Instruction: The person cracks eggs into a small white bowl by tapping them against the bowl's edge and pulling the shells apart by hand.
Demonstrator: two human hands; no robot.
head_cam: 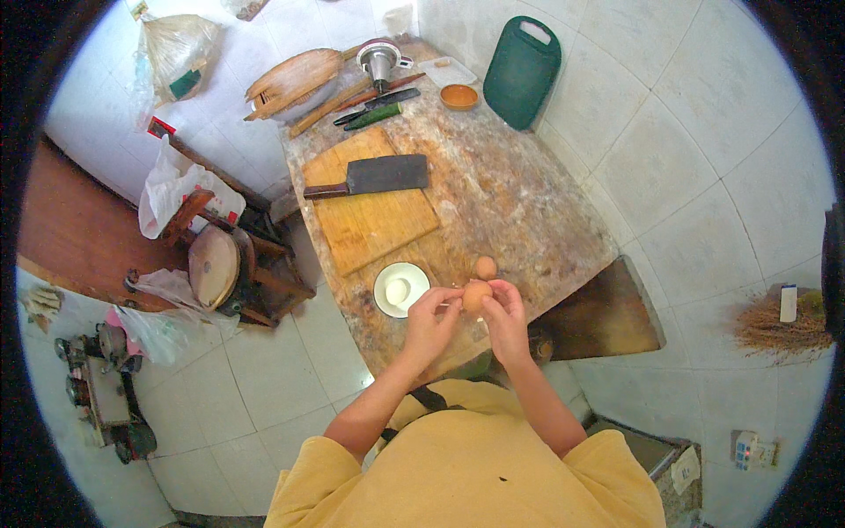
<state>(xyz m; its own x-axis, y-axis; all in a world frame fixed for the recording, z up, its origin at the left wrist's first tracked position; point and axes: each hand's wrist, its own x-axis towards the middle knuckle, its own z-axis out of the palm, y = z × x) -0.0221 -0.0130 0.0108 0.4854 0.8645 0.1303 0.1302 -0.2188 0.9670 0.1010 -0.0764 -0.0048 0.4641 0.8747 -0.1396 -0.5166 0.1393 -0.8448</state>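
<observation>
My right hand (507,323) grips a brown egg (476,298) above the near part of the worn table (528,204). The fingertips of my left hand (430,323) pinch at the egg's left side, where a small whitish bit shows, perhaps shell. Just beyond the held egg, a second brown egg (486,267) rests on the tabletop. Small pale fragments lie around the hands. To the left of my left hand stands a white bowl (381,290) with a peeled egg (397,291) inside.
A cleaver (388,175) lies across a wooden cutting board (379,231). Further back are a cucumber (373,117), a brown bowl (459,97), a metal appliance part (379,66) and a green board (523,72) leaning on the wall. Wooden furniture (214,264) stands at left.
</observation>
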